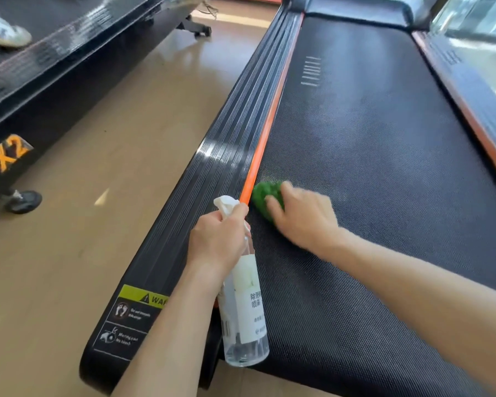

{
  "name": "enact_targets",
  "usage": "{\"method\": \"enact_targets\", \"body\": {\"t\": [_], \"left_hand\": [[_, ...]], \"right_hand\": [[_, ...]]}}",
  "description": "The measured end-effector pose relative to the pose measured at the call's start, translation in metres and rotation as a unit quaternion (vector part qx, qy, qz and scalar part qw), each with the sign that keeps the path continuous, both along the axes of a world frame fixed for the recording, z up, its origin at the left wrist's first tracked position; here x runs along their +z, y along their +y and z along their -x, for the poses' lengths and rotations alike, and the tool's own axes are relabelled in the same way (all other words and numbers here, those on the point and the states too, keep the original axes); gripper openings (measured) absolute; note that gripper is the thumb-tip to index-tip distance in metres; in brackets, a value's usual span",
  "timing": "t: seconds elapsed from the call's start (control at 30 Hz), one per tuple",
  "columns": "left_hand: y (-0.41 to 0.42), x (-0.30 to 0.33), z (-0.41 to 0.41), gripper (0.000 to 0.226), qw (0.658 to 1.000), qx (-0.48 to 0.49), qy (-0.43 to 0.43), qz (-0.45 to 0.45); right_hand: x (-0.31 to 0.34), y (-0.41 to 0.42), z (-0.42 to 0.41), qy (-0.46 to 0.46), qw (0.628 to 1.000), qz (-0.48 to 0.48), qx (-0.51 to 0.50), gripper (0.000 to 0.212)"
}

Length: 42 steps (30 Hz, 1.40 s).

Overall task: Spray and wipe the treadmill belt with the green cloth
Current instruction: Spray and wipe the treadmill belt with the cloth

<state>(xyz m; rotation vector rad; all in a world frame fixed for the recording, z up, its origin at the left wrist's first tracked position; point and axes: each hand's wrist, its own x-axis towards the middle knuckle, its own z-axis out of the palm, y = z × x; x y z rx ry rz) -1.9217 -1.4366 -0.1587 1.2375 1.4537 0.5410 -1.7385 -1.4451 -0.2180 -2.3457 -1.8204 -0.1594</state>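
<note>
Gripping spray bottle (245,310), clear liquid low

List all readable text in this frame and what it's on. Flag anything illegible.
"WAR", cut off by the left forearm: yellow-green warning sticker on the black ribbed side rail.
".X2": orange lettering on the neighbouring black treadmill's frame.
Small white lines beside the sticker's pictograms: too blurred to read.
Chinese characters and barcode on the clear spray bottle's white label, gripped by the left hand: too small to read.
</note>
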Motion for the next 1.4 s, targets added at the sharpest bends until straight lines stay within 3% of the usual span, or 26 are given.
{"method": "enact_targets", "body": {"t": [0.13,0.23,0.3,0.37,0.43,0.5,0.63,0.73,0.83,0.9,1.0,1.07,1.2,1.3,1.4], "left_hand": [[0.002,0.001,0.000,0.037,1.000,-0.009,0.010,-0.001],[0.002,0.000,0.001,0.039,1.000,-0.007,0.005,-0.002],[0.002,-0.002,0.000,0.040,1.000,0.002,0.001,-0.001],[0.002,-0.003,0.000,0.040,1.000,-0.003,0.006,0.005],[0.002,0.001,0.000,0.039,1.000,-0.007,0.008,0.005],[0.004,0.001,-0.002,0.038,1.000,-0.008,0.012,0.008],[0.004,0.005,-0.006,0.039,1.000,-0.012,0.018,0.011],[0.005,0.006,-0.009,0.040,0.999,-0.017,0.028,0.010],[0.002,0.007,-0.010,0.037,0.999,-0.013,0.030,0.009],[0.000,0.006,-0.010,0.042,1.000,-0.013,0.027,0.008],[-0.005,0.005,-0.011,0.045,1.000,-0.021,0.020,0.009],[-0.004,0.001,-0.014,0.046,1.000,-0.024,0.011,0.007],[-0.002,0.007,-0.030,0.042,0.999,-0.029,-0.025,0.016],[0.001,0.010,-0.043,0.037,0.998,-0.028,-0.046,0.022],[-0.001,0.012,-0.050,0.037,0.998,-0.033,-0.049,0.015]], "right_hand": [[0.008,-0.059,0.023,-0.001,0.985,0.040,0.166,0.040],[0.007,-0.034,-0.001,-0.033,0.971,0.028,0.233,0.040],[0.004,0.012,-0.035,-0.084,0.981,0.003,0.174,0.045],[0.003,0.050,-0.070,-0.095,0.995,-0.002,0.023,0.046],[-0.004,0.072,-0.088,-0.034,0.993,-0.010,-0.112,0.044],[-0.004,0.072,-0.080,0.015,0.989,0.002,-0.146,0.044],[-0.001,-0.014,-0.035,0.018,1.000,0.015,0.002,0.036],[0.003,-0.084,-0.001,0.047,0.987,0.026,0.153,0.034],[-0.001,-0.070,-0.023,0.031,0.976,0.024,0.216,0.034],[-0.002,-0.021,-0.054,-0.026,0.991,-0.020,0.127,0.037],[-0.002,0.044,-0.094,0.014,0.992,-0.014,-0.126,0.040],[-0.005,0.052,-0.091,0.040,0.985,-0.008,-0.169,0.041],[-0.006,-0.022,-0.033,0.020,0.999,-0.027,-0.018,0.036],[-0.004,-0.076,-0.003,0.062,0.992,-0.018,0.113,0.033],[-0.006,-0.066,-0.024,0.058,0.981,-0.007,0.182,0.035]]}}
